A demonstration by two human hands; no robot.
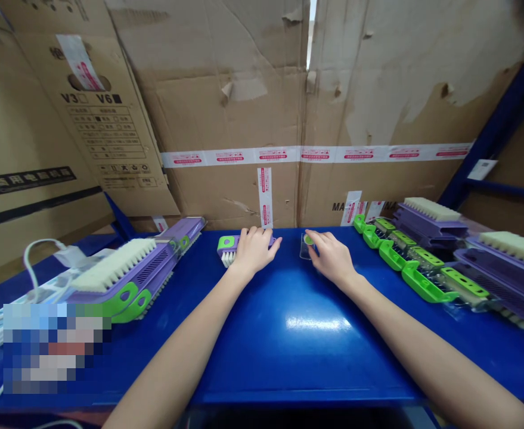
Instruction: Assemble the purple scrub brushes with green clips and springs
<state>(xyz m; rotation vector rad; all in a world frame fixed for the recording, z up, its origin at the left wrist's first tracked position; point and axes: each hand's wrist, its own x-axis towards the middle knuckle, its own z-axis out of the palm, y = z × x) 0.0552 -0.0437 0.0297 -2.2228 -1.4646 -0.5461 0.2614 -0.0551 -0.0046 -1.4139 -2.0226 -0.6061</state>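
Note:
My left hand lies over a purple brush with a green end and white bristles, near the back of the blue table; its fingers curl over the brush body. My right hand rests further right, its fingertips touching a small clear plastic piece with a green round part. Both forearms stretch out from the bottom of the view.
A row of finished purple and green brushes lies at the left, beside white cables. At the right are several green parts and stacked purple brushes. Cardboard boxes form a wall behind the table.

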